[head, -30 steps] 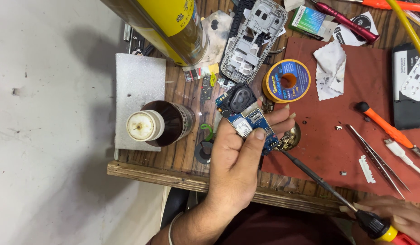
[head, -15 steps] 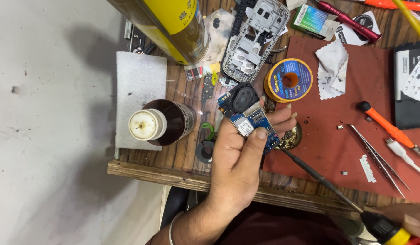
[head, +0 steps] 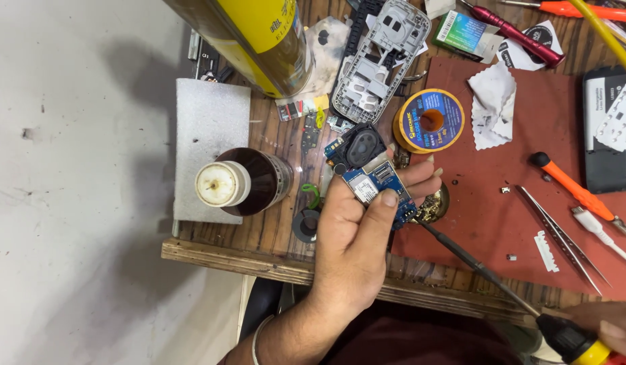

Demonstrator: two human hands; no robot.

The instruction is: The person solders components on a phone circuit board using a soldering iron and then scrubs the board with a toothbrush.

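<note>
Head view, looking down on a wooden surface (head: 225, 253) with a red mat (head: 489, 223) on its right part. Left hand (head: 357, 236) is closed on a small blue circuit board (head: 375, 181), thumb pressed on its top face, fingers wrapped behind; the board is held just above the near edge of the surface, with a round black speaker (head: 359, 145) at its far end. Right hand (head: 607, 331), at the lower right corner and partly out of frame, is closed on the yellow and black handle of a soldering iron (head: 475, 267); its dark shaft runs up and left, the tip meeting the board's lower right corner.

Just beyond the board lies a yellow spool of solder wire (head: 430, 122). A grey phone frame (head: 382, 59) lies farther back. A brown bottle (head: 242, 182) lies on its side left of the hand, against a white foam block (head: 208, 122). Tweezers (head: 563, 240) and an orange screwdriver (head: 573, 190) rest on the mat, well apart from both hands.
</note>
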